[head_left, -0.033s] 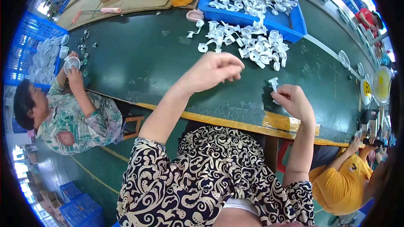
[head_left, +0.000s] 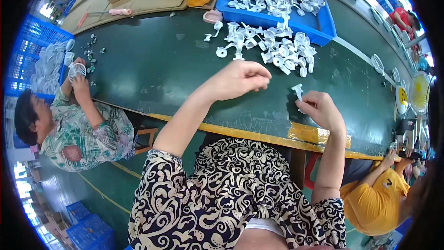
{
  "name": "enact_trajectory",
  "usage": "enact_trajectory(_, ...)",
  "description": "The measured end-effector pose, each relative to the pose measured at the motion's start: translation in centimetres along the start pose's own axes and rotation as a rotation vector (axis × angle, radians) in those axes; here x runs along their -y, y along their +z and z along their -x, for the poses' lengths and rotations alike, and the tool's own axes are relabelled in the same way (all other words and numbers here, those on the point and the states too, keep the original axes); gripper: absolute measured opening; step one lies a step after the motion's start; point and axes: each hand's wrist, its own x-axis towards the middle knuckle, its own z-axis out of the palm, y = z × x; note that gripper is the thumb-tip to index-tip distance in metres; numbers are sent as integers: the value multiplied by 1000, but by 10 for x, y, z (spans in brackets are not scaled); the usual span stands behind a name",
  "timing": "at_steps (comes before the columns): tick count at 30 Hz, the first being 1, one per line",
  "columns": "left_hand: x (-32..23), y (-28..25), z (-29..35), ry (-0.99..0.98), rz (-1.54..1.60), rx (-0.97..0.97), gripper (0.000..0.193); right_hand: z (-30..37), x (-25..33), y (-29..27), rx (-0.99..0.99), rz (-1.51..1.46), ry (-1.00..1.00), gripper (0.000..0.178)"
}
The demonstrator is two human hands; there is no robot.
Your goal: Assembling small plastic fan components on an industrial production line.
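My right hand (head_left: 324, 111) pinches a small white plastic part (head_left: 298, 91) by its lower end, just above the green table near its front edge. The part has a short crossbar at its top and leans to the left. My left hand (head_left: 240, 81) hovers over the table to the left, fingers curled toward the thumb; whatever they may hold is hidden. Beyond both hands lies a loose heap of similar white plastic parts (head_left: 280, 58), several with round ring-like ends. Behind it, a blue tray (head_left: 329, 27) is piled with more of them.
Yellow tape (head_left: 222, 132) runs along the table (head_left: 152, 60) edge. A pink-handled tool (head_left: 120, 12) lies at the far left. On the left, a person (head_left: 83, 129) holds a white round grille beside a blue crate (head_left: 34, 41); a person in yellow (head_left: 379, 199) sits right.
The white part in my right hand has tipped slightly to the left. My left hand has shifted a little to the right, and its fingers have curled slightly more.
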Motion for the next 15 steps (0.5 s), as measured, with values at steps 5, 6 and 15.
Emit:
enact_trajectory(5,39,18,-57,188,-288,-306,52,-45,-18,10,-313,81,-184,17)
enact_trajectory(6,46,23,-62,204,-319,-386,54,-50,-19,15,-396,50,-144,17)
enact_trajectory(15,68,36,-56,322,-307,-547,48,-42,-35,25,-263,-232,-110,14)
